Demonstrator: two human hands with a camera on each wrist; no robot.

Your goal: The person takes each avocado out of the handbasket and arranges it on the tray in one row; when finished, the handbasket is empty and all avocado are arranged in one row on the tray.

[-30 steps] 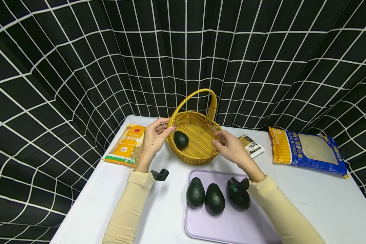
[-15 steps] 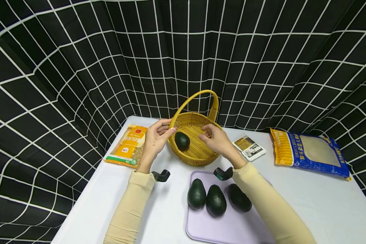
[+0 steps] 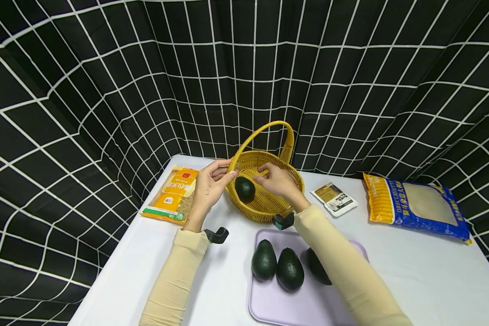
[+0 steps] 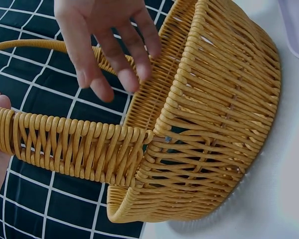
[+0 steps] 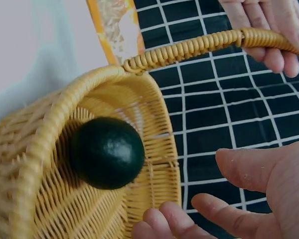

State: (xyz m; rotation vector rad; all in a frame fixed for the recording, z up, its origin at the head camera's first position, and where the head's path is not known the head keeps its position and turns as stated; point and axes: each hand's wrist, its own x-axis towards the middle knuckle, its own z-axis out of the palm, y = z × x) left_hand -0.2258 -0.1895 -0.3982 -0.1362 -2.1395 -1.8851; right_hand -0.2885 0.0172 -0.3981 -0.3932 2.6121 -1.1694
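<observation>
My left hand [image 3: 207,188] grips the handle [image 3: 265,131] of a yellow wicker basket [image 3: 252,213], near the handle's left base. One dark green avocado [image 3: 245,189] lies inside, against the left wall; in the right wrist view the avocado [image 5: 107,153] looks round and glossy. Over the basket's interior, to the avocado's right, hovers my right hand [image 3: 281,183] with fingers loosely bent and nothing held. From the left wrist, the right hand [image 4: 109,40] appears beyond the basket's rim, fingers pointing down.
Below the basket sits a lilac tray [image 3: 265,308] with three avocados [image 3: 290,269], one partly covered by the right sleeve. An orange food bag [image 3: 171,194] lies at left. A small white packet [image 3: 334,199] and a blue-yellow pasta bag [image 3: 417,206] lie at right.
My right hand has moved left from the basket's right rim to over its inside, nearer the avocado. My left hand keeps its grip on the handle.
</observation>
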